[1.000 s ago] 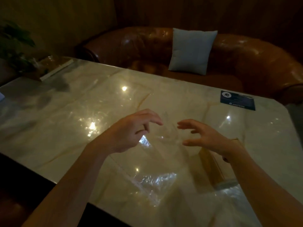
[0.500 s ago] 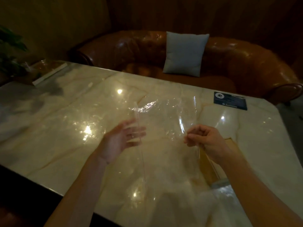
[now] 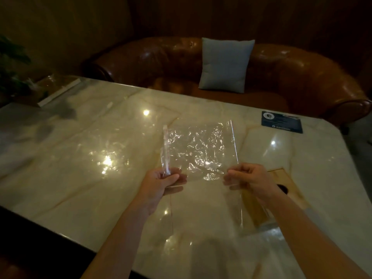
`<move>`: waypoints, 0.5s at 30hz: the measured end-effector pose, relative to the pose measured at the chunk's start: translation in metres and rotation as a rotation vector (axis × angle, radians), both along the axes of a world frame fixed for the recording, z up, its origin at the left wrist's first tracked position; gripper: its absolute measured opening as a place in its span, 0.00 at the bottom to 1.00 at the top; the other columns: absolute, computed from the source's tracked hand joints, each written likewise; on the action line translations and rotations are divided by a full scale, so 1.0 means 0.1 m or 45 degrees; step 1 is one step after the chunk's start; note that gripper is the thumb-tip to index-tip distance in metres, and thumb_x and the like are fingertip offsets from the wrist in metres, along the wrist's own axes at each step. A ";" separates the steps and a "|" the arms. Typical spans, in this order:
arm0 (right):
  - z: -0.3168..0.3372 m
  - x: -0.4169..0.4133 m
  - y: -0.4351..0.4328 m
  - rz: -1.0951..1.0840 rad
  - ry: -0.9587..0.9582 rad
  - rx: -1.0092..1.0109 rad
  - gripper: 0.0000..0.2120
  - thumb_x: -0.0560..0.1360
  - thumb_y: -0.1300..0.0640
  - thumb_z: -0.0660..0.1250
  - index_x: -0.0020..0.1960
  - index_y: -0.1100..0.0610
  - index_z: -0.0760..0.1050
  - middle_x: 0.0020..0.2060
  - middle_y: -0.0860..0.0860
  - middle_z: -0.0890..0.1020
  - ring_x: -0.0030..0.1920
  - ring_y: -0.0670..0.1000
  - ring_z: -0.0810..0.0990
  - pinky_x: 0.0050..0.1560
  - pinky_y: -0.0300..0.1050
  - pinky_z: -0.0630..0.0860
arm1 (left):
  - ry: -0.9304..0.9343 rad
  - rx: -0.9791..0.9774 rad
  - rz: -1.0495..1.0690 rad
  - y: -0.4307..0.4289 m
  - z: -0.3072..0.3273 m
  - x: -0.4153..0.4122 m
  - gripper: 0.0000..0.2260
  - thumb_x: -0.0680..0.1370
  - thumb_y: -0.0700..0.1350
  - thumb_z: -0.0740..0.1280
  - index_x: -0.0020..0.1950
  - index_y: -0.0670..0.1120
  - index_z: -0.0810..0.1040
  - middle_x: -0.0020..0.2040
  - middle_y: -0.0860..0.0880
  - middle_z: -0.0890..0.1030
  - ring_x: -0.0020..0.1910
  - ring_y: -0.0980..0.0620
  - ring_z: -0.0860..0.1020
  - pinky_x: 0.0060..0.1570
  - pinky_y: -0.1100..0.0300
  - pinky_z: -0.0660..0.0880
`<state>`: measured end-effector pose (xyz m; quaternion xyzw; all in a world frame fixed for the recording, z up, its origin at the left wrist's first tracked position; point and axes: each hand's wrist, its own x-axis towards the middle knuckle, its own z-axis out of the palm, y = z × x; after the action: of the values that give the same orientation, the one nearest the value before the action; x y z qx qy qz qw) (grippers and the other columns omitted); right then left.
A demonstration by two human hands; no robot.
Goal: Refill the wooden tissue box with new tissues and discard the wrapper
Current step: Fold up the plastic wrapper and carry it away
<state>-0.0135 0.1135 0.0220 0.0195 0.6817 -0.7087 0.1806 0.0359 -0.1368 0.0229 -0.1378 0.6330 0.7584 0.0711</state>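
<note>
While my left hand point(image 3: 161, 183) and right hand point(image 3: 248, 181) each pinch a near corner of the clear wrapper point(image 3: 199, 152), spread above the marble table point(image 3: 80, 158), the wooden tissue box point(image 3: 281, 186) sits right, behind my wrist. Refilling looks done; discarding remains.
</note>
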 end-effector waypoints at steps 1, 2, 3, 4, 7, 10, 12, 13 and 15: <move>-0.01 0.00 0.02 -0.005 -0.016 -0.001 0.01 0.71 0.67 0.67 0.41 0.64 0.78 0.30 0.54 0.85 0.32 0.53 0.84 0.36 0.47 0.81 | 0.000 0.006 -0.003 0.00 0.00 0.00 0.08 0.75 0.30 0.63 0.46 0.40 0.79 0.37 0.47 0.86 0.38 0.50 0.85 0.37 0.60 0.82; -0.02 0.00 0.03 -0.010 -0.025 -0.004 0.02 0.71 0.68 0.67 0.40 0.64 0.78 0.30 0.54 0.84 0.31 0.53 0.84 0.35 0.47 0.81 | -0.002 0.013 -0.011 -0.01 0.00 0.00 0.08 0.75 0.30 0.62 0.46 0.40 0.78 0.37 0.46 0.86 0.39 0.50 0.85 0.38 0.59 0.83; -0.02 0.00 0.04 -0.016 -0.021 0.001 0.02 0.71 0.68 0.67 0.40 0.64 0.78 0.29 0.55 0.84 0.30 0.53 0.83 0.34 0.47 0.81 | -0.007 0.018 -0.024 -0.01 0.00 0.00 0.08 0.75 0.30 0.63 0.46 0.40 0.78 0.37 0.46 0.86 0.39 0.50 0.85 0.39 0.58 0.82; -0.02 0.00 0.05 -0.026 -0.005 0.012 0.02 0.70 0.68 0.67 0.40 0.65 0.78 0.30 0.55 0.84 0.30 0.53 0.83 0.32 0.46 0.81 | -0.017 0.020 -0.041 -0.01 0.00 0.00 0.08 0.75 0.30 0.63 0.47 0.40 0.78 0.37 0.46 0.86 0.39 0.50 0.85 0.40 0.57 0.82; -0.04 -0.01 0.08 -0.084 0.049 0.041 0.02 0.70 0.68 0.68 0.41 0.64 0.79 0.30 0.55 0.84 0.31 0.55 0.82 0.35 0.48 0.81 | -0.072 -0.033 -0.086 0.00 0.00 0.00 0.05 0.74 0.34 0.67 0.47 0.41 0.79 0.37 0.46 0.86 0.37 0.50 0.84 0.38 0.55 0.82; -0.07 -0.04 0.12 -0.113 0.063 0.050 0.01 0.70 0.66 0.69 0.41 0.63 0.80 0.31 0.57 0.84 0.34 0.59 0.81 0.36 0.49 0.80 | -0.087 -0.084 -0.080 0.01 0.00 -0.01 0.03 0.74 0.35 0.67 0.45 0.41 0.80 0.34 0.46 0.85 0.32 0.51 0.83 0.33 0.58 0.82; -0.07 -0.04 0.14 -0.100 0.038 0.056 0.01 0.69 0.64 0.71 0.40 0.63 0.81 0.32 0.61 0.83 0.34 0.59 0.81 0.35 0.49 0.81 | -0.077 -0.103 -0.059 0.01 0.01 -0.03 0.04 0.74 0.35 0.67 0.43 0.42 0.80 0.32 0.46 0.85 0.30 0.51 0.82 0.30 0.60 0.80; -0.08 -0.04 0.16 -0.087 0.020 0.057 0.01 0.68 0.64 0.72 0.39 0.62 0.81 0.31 0.60 0.83 0.32 0.59 0.81 0.33 0.48 0.80 | -0.074 -0.107 -0.051 0.01 0.02 -0.04 0.04 0.74 0.35 0.67 0.42 0.42 0.80 0.32 0.46 0.85 0.30 0.51 0.82 0.29 0.60 0.80; -0.09 -0.03 0.18 -0.066 -0.016 0.044 0.02 0.67 0.63 0.72 0.38 0.62 0.81 0.26 0.57 0.83 0.26 0.54 0.81 0.27 0.45 0.79 | -0.076 -0.107 -0.051 -0.01 0.03 -0.05 0.05 0.74 0.35 0.66 0.43 0.42 0.81 0.32 0.46 0.85 0.31 0.50 0.83 0.29 0.58 0.80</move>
<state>-0.0163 0.1316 0.0127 0.0449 0.6920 -0.7011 0.1659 0.0305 -0.1375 0.0260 -0.1506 0.6646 0.7251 0.0993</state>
